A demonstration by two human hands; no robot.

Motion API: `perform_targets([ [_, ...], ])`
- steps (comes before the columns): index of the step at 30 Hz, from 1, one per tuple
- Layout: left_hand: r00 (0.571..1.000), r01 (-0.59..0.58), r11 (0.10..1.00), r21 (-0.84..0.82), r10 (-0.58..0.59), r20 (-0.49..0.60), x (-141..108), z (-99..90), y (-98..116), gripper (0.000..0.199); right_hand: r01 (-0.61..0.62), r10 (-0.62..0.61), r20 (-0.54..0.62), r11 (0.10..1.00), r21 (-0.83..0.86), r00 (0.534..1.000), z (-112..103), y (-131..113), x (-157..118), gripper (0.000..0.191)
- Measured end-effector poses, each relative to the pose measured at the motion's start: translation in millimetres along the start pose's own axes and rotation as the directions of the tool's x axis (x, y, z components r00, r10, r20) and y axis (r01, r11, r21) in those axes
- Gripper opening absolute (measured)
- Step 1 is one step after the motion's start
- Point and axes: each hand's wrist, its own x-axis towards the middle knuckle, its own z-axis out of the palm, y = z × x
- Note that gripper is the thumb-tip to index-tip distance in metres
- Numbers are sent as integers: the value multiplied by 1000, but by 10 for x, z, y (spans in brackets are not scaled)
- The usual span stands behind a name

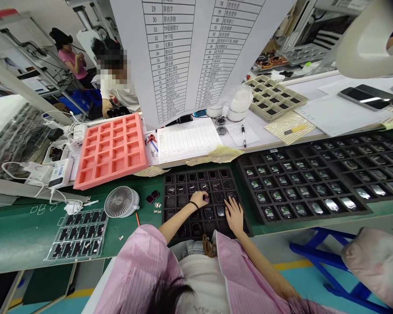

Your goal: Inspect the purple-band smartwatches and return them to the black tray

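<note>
Presently, a person at a green-topped workbench (19, 235) is working with both bare hands inside a black compartment tray (166, 192), set directly in front of them. The left hand (198, 199), with a dark wristband (194, 205) around its wrist, is curled, its fingertips coming down on a small dark glossy piece (206, 198) with a purple sheen, over the tray's middle rows. Whether that piece is actually pinched cannot be told from this angle. The right hand (234, 214) lies apart from the left, its fingers spread and pointing forward, holding nothing that can be seen, just beside a shiny rounded-square piece (220, 211). Similar dark pieces sit in many of the surrounding cells, though the hands hide some of them. Farther right lies a larger black tray (301, 192) of labelled pieces. To the left stand a small white desk fan (120, 202) and a salmon-pink foam tray (111, 150).
</note>
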Motion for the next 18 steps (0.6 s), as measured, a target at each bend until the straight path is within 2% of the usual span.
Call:
perform_targets([
  [3,998,63,948,-311,-57,30,-142,-105,-36,32,4,-6,22,992,123,1000,-24,-218,69,42],
  [5,994,111,854,-508,-84,75,-260,-105,-45,35,41,-52,56,981,191,997,-63,-440,145,43],
  [8,986,164,674,-721,-109,123,-419,-43,-22,36,71,-106,69,917,392,992,-178,-783,283,44],
  [10,982,185,557,-810,-126,138,-493,-1,12,31,109,-158,68,880,461,985,-276,-946,367,40],
  [13,977,204,408,-890,-149,155,-558,29,80,22,142,-206,68,844,518,976,-405,-1067,447,34],
  [18,972,208,248,-946,-163,171,-631,49,225,17,128,-132,-31,840,528,991,-503,-1192,474,28],
])
